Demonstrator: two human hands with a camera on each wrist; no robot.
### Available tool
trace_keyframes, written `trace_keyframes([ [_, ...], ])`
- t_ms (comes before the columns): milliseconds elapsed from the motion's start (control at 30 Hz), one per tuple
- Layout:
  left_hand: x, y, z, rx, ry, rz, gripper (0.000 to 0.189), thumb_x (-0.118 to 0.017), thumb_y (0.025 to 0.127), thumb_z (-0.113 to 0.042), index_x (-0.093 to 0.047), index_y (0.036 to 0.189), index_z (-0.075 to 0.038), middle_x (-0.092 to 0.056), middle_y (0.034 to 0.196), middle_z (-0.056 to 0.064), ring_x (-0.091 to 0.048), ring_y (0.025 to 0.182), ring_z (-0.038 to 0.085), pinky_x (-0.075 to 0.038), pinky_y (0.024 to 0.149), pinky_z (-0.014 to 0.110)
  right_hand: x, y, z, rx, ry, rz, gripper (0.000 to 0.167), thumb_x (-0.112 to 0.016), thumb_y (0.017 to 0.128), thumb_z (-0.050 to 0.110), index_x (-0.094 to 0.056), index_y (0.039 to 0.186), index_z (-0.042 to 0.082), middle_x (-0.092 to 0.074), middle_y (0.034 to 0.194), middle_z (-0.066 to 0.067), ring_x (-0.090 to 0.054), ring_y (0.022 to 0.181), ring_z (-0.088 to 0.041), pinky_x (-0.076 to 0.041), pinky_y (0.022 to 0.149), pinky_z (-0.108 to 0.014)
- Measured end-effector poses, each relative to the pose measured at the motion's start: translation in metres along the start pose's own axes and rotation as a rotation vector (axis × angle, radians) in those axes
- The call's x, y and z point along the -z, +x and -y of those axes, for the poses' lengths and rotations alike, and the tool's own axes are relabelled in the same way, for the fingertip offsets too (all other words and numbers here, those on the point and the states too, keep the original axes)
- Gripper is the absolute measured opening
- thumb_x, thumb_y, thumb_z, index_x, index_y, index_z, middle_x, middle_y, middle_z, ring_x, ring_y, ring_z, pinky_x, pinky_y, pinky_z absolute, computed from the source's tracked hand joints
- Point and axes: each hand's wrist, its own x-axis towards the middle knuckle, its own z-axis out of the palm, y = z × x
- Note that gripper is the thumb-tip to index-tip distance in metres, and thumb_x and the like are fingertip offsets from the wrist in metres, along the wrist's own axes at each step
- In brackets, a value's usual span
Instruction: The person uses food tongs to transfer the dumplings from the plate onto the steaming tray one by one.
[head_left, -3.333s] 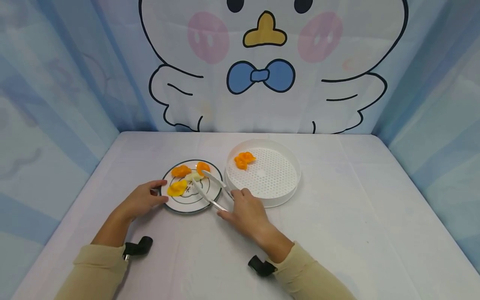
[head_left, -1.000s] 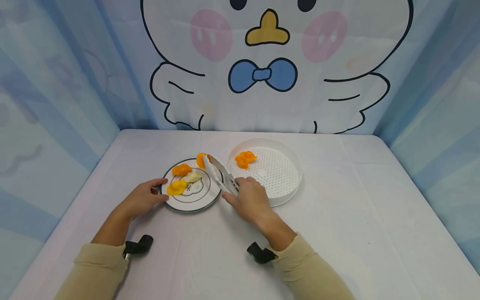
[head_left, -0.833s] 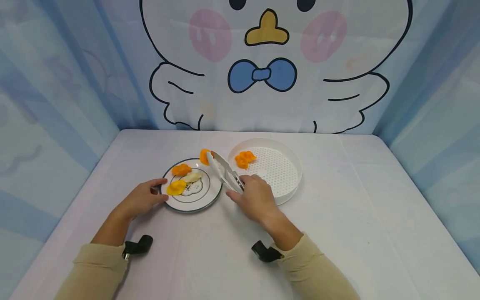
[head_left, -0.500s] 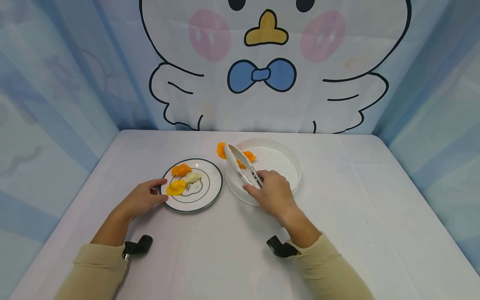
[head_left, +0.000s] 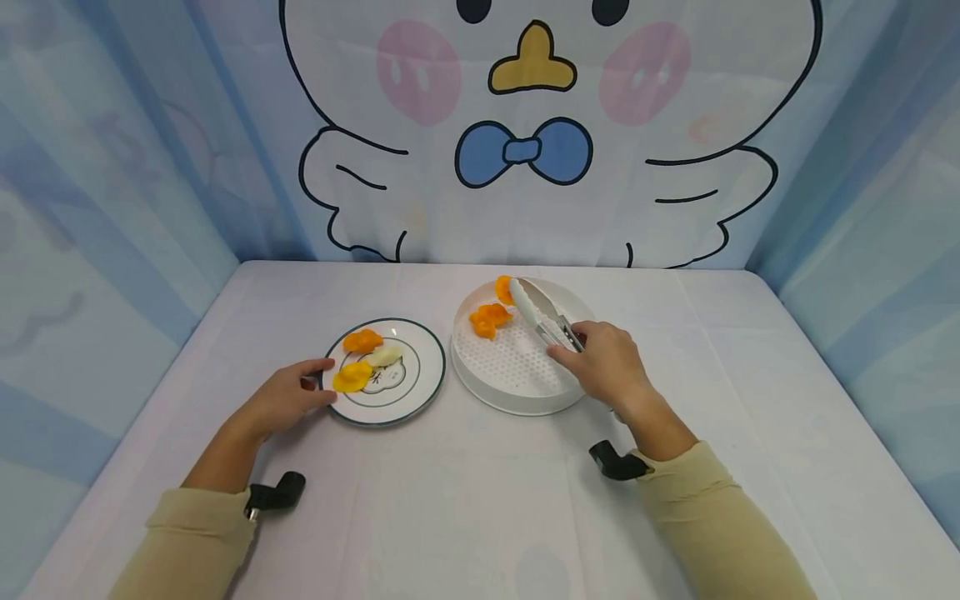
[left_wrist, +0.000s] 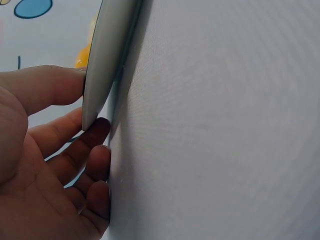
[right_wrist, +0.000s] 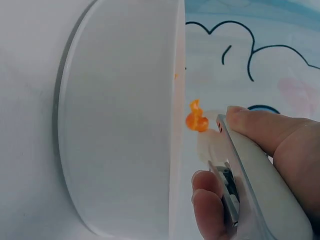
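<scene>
Swung right since the earlier frame, from outside the far-left rim of the tray to its far side, with the piece held in narrowed tongs; cannot tell if touching the tray. Could probably drop it on the rim by slackening too early, or bump the cluster, just nearer, by lowering too far left. Reaching forward with the right hand by the tray's right rim, thumb and fingers around the tongs, tips slanting far-left. Pinching the left edge of the plate with the left hand, beside an orange lump, yellow lump and pale lump.
</scene>
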Motion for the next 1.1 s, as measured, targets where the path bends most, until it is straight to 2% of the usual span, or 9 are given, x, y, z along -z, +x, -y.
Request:
trace_keyframes([
  [200, -0.001, 0.000, 0.001, 0.002, -0.005, -0.001, 0.066, -0.068, 0.094, -0.023, -0.041, 0.152, -0.006, -0.047, 0.123, 0.023, -0.043, 0.107, 0.036, -0.042, 0.083, 0.040, 0.001, 0.007, -0.011, -0.007, -0.029, 0.011, 0.055, -0.070, 0.094, 0.033, -0.061, 0.127, -0.010, -0.066, 0.110, -0.023, -0.057, 0.096, -0.034, -0.049, 0.083, -0.047],
  [467, -0.001, 0.000, 0.000, 0.016, -0.017, -0.002, 0.067, -0.068, 0.093, -0.023, -0.041, 0.152, -0.006, -0.046, 0.123, 0.024, -0.043, 0.107, 0.037, -0.043, 0.082, 0.039, -0.002, 0.014, -0.017, -0.004, -0.041, 0.017, 0.056, -0.070, 0.093, 0.035, -0.062, 0.125, -0.011, -0.066, 0.111, -0.024, -0.059, 0.096, -0.035, -0.049, 0.082, -0.048],
  [767, -0.002, 0.001, 0.002, 0.013, -0.013, -0.004, 0.067, -0.069, 0.093, -0.023, -0.041, 0.152, -0.007, -0.047, 0.122, 0.023, -0.043, 0.107, 0.036, -0.042, 0.082, 0.040, -0.002, 0.018, -0.019, -0.030, -0.052, 0.070, 0.051, -0.071, 0.093, 0.037, -0.065, 0.117, -0.008, -0.065, 0.093, -0.013, -0.055, 0.082, -0.028, -0.044, 0.065, -0.035],
  [933, -0.002, 0.001, 0.002, 0.012, -0.016, 0.001, 0.066, -0.068, 0.094, -0.023, -0.041, 0.152, -0.007, -0.046, 0.122, 0.022, -0.043, 0.106, 0.036, -0.042, 0.082, 0.039, -0.004, 0.020, -0.019, -0.052, -0.049, 0.082, 0.055, -0.071, 0.093, 0.038, -0.064, 0.122, -0.008, -0.066, 0.099, -0.015, -0.056, 0.085, -0.029, -0.046, 0.067, -0.036],
  [1100, -0.001, 0.000, 0.001, 0.013, -0.014, 0.003, 0.067, -0.068, 0.094, -0.024, -0.041, 0.152, -0.008, -0.046, 0.122, 0.023, -0.043, 0.106, 0.037, -0.042, 0.082, 0.040, -0.003, 0.019, -0.019, -0.054, -0.068, 0.057, 0.063, -0.071, 0.092, 0.042, -0.060, 0.128, -0.008, -0.066, 0.113, -0.022, -0.057, 0.094, -0.033, -0.048, 0.078, -0.044],
])
